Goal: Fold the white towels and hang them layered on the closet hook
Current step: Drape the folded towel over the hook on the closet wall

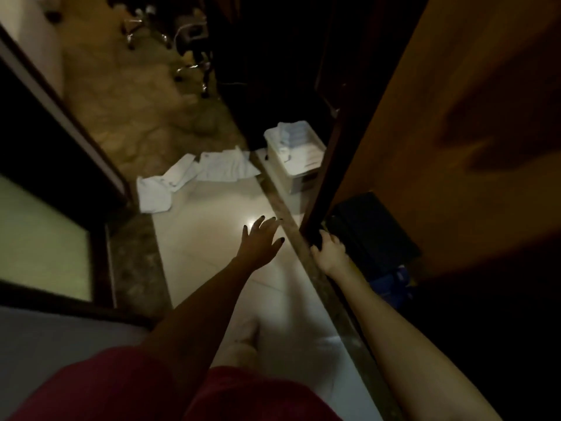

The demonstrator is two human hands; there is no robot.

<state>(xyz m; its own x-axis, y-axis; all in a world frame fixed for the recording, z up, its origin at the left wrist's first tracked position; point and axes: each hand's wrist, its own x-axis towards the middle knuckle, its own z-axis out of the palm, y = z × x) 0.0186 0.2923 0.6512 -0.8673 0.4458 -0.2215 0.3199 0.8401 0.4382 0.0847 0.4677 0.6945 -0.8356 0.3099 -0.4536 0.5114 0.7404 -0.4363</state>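
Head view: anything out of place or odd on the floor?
The white towels lie rumpled and unfolded on the floor, left of a plastic bin. The right hand grips the closet door by its edge; the left hand reaches forward, holding nothing.

The white towels (197,174) are soft, wrinkly cloth, and the floor (212,268) is smooth, shiny tile with a bright spot of light on it. The closet door (455,117) is smooth brown wood with a dull shine, and the box (299,180) is milky plastic. The rug (127,95) looks thick and fluffy, the chair legs (132,34) are shiny metal, and the shorts (106,387) are plain red cloth.
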